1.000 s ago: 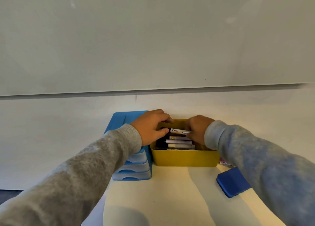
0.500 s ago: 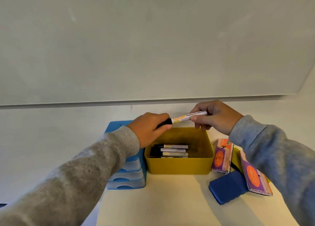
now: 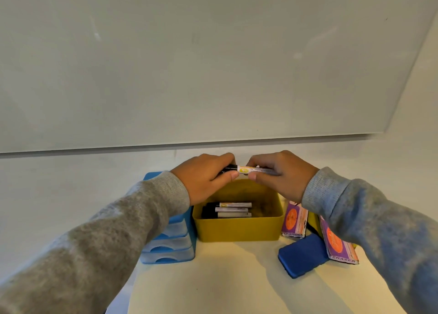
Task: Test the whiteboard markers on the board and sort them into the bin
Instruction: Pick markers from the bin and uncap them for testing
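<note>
One marker [image 3: 246,169] is now between your hands, held level just above the back rim of the yellow bin [image 3: 239,229], where a second ago it was lying in the bin with the rest. Half a second ago your right hand pinched it out near the tail; that hand has since slid in along the barrel, so the two hands almost meet. Your left hand [image 3: 206,178] has its fingers curled round the black cap end, and your right hand [image 3: 282,174] grips the white barrel with thumb below and fingers over the top. That reads as the set-up for pulling the cap off, so the test stroke on the whiteboard [image 3: 213,60] has not been made and the board in front of you shows no fresh line.

Three other markers [image 3: 228,210] lie side by side on the bin floor, caps to the left. Just left of the bin stands a blue stack of drawers [image 3: 169,247], touching or nearly touching its wall. To the right lie a blue eraser [image 3: 303,254] and two purple-and-orange eraser packs [image 3: 294,221], one partly under your right sleeve.
</note>
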